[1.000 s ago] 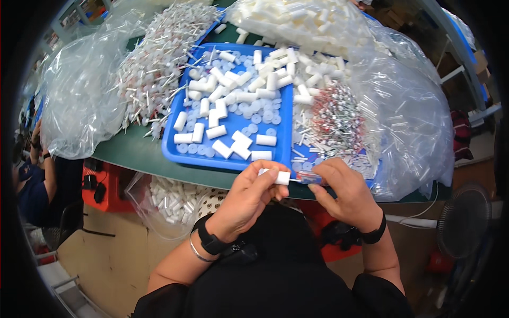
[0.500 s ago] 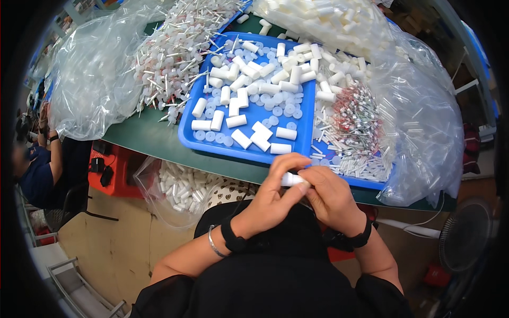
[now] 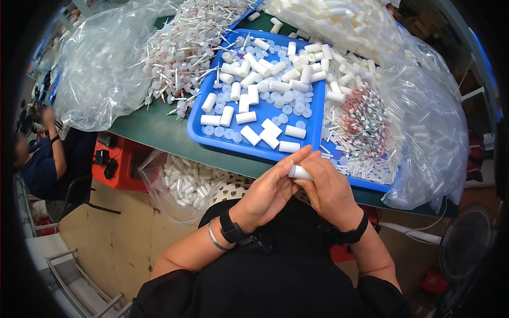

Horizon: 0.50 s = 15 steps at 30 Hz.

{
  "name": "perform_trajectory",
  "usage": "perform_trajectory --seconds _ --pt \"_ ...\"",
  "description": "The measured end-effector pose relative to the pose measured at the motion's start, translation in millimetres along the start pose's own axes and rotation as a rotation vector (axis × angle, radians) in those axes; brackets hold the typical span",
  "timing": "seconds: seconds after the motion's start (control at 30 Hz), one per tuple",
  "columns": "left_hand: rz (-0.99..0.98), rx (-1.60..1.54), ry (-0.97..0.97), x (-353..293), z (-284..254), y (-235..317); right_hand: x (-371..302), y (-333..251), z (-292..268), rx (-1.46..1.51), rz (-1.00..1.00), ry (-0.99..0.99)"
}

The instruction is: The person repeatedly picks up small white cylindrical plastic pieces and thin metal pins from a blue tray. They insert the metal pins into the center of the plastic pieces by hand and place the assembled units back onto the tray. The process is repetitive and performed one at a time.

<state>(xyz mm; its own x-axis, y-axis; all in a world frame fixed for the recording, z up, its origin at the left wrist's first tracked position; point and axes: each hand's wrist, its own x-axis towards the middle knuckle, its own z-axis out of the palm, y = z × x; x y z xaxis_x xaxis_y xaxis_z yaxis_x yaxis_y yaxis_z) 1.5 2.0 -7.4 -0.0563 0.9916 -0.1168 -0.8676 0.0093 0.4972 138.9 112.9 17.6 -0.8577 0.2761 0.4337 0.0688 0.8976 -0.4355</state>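
Small white plastic cylinder cap (image 3: 300, 172) sat pinched between both hands just off the near edge of the desk, its long axis running roughly from 9 to 3 o'clock, tilted a little downward toward 3. The left hand (image 3: 270, 191) came up from 7 o'clock, its fingers pressed together and stretched over the cap's upper side toward 1 o'clock; the right hand (image 3: 330, 190) closed around the cap's 3 o'clock end, fingers curled. Both hands touched the piece, so neither was the nearer; what lay inside the right palm could not be seen.

Directly at 12 o'clock from the hands lay the shallow blue plastic tray (image 3: 313, 130), holding loose white cylinders and flat round discs. A second blue tray (image 3: 371, 184) at 2 o'clock carried thin red-tipped sticks. At 11 o'clock a heap of white stemmed plugs (image 3: 185, 47) spilled from a clear plastic bag (image 3: 95, 69); another clear bag (image 3: 429, 127) of white tubes filled 1 to 3 o'clock. All rested on the dark green desk (image 3: 154, 130).

Below the desk edge at 9 o'clock hung a clear bag of white caps (image 3: 185, 183); beside it stood a red crate (image 3: 124, 167). Another person (image 3: 42, 159) sat at far 9 o'clock.
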Motion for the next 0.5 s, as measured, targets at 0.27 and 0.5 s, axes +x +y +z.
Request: perform_trajectory --seconds 0.27,0.5 --pt "0.057 -0.226 0.081 -4.7 7.8 -11.7 6.2 -18.2 4.0 -0.055 0.029 -0.089" --pt "0.040 -0.153 0.147 -2.9 5.1 -1.5 12.2 -20.9 14.4 0.042 0.114 0.046"
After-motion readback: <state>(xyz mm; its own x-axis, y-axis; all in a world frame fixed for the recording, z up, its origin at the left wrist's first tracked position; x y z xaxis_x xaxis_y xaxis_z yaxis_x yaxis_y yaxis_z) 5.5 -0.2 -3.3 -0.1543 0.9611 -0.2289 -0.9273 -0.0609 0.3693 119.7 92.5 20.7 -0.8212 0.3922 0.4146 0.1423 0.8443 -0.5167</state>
